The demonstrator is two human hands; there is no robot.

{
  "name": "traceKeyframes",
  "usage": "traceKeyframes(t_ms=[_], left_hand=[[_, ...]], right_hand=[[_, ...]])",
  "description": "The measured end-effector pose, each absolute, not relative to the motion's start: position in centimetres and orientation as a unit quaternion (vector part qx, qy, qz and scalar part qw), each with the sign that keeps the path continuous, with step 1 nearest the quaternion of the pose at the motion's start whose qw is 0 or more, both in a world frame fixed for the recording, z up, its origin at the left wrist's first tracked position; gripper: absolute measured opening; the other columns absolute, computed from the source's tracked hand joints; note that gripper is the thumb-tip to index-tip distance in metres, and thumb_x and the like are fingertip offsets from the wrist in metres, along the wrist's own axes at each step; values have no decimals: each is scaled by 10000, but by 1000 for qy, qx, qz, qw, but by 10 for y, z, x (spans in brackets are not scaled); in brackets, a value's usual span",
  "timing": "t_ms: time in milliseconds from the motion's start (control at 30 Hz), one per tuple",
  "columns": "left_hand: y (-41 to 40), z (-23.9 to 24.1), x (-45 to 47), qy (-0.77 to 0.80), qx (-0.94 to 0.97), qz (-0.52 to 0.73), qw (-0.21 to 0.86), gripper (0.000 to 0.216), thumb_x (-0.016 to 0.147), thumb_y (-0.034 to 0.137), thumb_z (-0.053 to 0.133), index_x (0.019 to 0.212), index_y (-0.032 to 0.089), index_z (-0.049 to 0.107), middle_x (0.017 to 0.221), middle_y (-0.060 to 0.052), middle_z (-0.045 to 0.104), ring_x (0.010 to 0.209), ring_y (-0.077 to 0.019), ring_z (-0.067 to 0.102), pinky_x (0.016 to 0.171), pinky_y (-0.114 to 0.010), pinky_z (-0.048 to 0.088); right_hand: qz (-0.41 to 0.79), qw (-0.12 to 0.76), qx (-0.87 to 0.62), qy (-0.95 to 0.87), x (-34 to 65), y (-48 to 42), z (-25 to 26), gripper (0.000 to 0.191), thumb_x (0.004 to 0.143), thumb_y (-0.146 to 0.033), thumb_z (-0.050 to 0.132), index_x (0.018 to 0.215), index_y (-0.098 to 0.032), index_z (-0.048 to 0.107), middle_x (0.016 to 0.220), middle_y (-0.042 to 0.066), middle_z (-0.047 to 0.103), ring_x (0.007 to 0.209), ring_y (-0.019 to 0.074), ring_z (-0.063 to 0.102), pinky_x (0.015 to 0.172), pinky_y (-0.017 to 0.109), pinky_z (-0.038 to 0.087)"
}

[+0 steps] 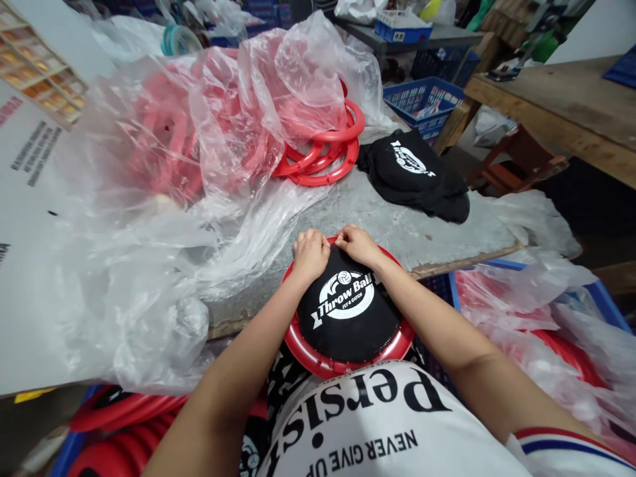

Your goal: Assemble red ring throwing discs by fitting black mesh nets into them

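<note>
A round throw-ball disc with a red plastic ring (325, 366) and a black printed fabric centre (342, 341) rests between my body and the table edge. My left hand (312, 254) grips its far rim, fingers curled and pressed together. Close beside it, my right hand (358, 245) pinches the same rim, its fingertips at the fabric's edge. Both thumbs sit near each other at the top of the ring. What lies under the fingertips is hidden.
Clear plastic bags (223, 119) of red rings (328, 175) cover the table's left and back. Black fabric pieces (415, 175) lie in a pile at the right. Blue crates stand below: one with bagged red parts (571, 351), another with finished discs (124, 444).
</note>
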State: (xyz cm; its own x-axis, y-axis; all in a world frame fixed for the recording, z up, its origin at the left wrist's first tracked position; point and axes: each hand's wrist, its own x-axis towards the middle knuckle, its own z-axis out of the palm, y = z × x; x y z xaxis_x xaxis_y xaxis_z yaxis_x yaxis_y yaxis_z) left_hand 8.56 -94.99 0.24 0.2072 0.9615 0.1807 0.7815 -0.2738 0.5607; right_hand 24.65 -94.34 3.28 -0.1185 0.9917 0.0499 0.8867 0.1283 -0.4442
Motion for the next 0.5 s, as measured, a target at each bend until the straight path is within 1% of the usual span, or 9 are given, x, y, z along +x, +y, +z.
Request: traceKeyframes(t_ms=[167,267,400,500], left_hand=[[-951,7,87,586,753,243,173,194,993,228,440,987,199,632,1211,-130,650,1180,-312,543,1043,-447,425],[-950,5,86,581,753,251,182,190,974,216,450,949,197,637,1199,-136,651,1173,-318,546,1044,-463,431],[-942,0,80,543,756,293,220,166,903,163,491,867,213,645,1131,-102,668,1154,-285,567,1076,-461,439],[-933,0,73,494,765,320,260,242,829,83,463,850,212,666,1070,-73,689,1118,-249,605,1092,-440,458]], right_hand=[[132,159,-651,-731,245,-943,31,144,951,-221,568,854,-180,666,998,75,704,985,199,608,902,310,438],[138,138,-645,-739,246,-940,31,163,954,-216,552,867,-170,682,1036,95,708,999,208,612,940,326,444],[186,115,-605,-766,253,-935,35,154,937,-158,557,892,-162,703,1093,99,713,1081,202,608,1028,325,426],[214,121,-589,-770,261,-940,38,142,910,-138,584,952,-166,717,1085,77,711,1099,194,601,1044,317,423]])
